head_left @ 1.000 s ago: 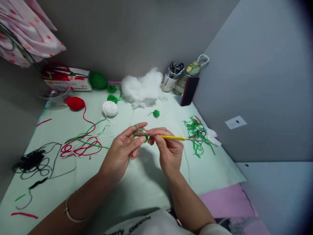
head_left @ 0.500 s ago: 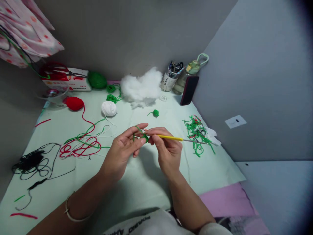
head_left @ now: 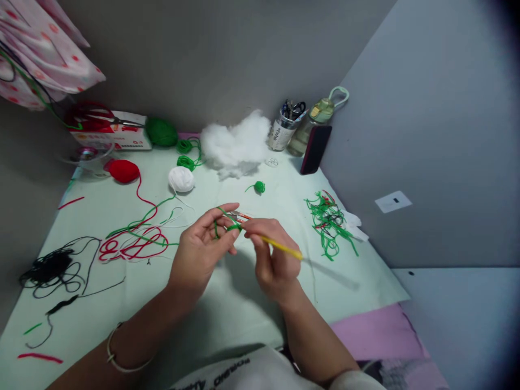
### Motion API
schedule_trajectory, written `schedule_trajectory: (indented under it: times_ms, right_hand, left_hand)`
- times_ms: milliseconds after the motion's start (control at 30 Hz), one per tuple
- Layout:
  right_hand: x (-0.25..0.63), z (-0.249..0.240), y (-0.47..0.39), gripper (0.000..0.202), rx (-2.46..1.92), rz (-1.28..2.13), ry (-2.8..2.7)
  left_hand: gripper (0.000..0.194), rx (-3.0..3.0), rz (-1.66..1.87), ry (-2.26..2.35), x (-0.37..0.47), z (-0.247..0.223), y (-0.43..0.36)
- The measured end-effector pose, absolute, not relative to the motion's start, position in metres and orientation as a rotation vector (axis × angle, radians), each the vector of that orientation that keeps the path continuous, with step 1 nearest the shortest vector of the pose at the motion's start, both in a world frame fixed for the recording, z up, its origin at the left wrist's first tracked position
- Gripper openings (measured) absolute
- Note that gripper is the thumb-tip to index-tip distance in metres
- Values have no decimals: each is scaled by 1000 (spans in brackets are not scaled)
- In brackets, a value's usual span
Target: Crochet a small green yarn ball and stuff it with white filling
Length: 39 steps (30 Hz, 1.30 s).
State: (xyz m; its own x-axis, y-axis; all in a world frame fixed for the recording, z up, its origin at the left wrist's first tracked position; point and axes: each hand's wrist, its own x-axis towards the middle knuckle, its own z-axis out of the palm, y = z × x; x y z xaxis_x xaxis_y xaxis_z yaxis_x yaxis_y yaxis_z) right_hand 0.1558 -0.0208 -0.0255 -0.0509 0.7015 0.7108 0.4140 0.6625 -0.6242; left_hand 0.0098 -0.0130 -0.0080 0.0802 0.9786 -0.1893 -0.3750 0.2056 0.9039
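Between the thumb and fingers of my left hand is a small piece of green crochet work, with green yarn looped over the raised index finger. My right hand grips a crochet hook by its yellow handle. The hook's tip meets the green work near my left thumb, but my fingers hide the exact contact. The hook's metal back end is blurred and points right and down. Just behind my fingertips, small orange-handled snips lie on the table, partly covered.
Red yarn ball, white yarn ball and tangled black yarn are on the left. White stuffing sits at the back. Green yarn scraps lie right, near a propped phone and a bottle.
My right hand has tilted the hook, so its back end swings downward. My left hand has shifted slightly left, and more of the orange-handled snips shows behind the fingers.
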Motion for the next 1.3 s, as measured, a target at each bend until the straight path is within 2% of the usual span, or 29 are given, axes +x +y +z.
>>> schedule_trajectory:
  times_ms: [67, 133, 233, 333, 600, 767, 967, 1100, 1200, 1300]
  right_hand:
    - [154, -30, -22, 30, -935, 66, -1768]
    - [154, -31, -21, 29, -951, 43, -1724]
    - [156, -25, -18, 19, -948, 424, -1435]
    - [158, -20, -13, 19, -884, 801, -1194]
    - [157, -24, -11, 22, -908, 971, -1144]
    - [154, -23, -12, 17, -881, 951, -1200]
    - [154, -22, -12, 18, -924, 930, -1207]
    - [155, -20, -13, 19, -956, 898, -1226]
    - [153, -23, -17, 17, -994, 651, -1421]
    - [152, -26, -20, 29, -975, 236, -1662]
  left_hand:
    - [46, 685, 1151, 904, 12, -8, -13]
    - [45, 540, 1051, 805, 11, -6, -10]
    - [37, 425, 991, 735, 6, -1, -6]
    - [38, 495, 1033, 756, 3, 3, -5]
    - [38, 632, 1043, 832, 8, 0, -6]
    - [38, 638, 1093, 871, 12, -5, -8]
    - [50, 664, 1067, 855, 11, -2, -10]
    - [47, 672, 1081, 853, 11, -2, -11]
    - [47, 627, 1109, 852, 13, -5, -13]
    - [36, 507, 1071, 772, 14, -8, -13]
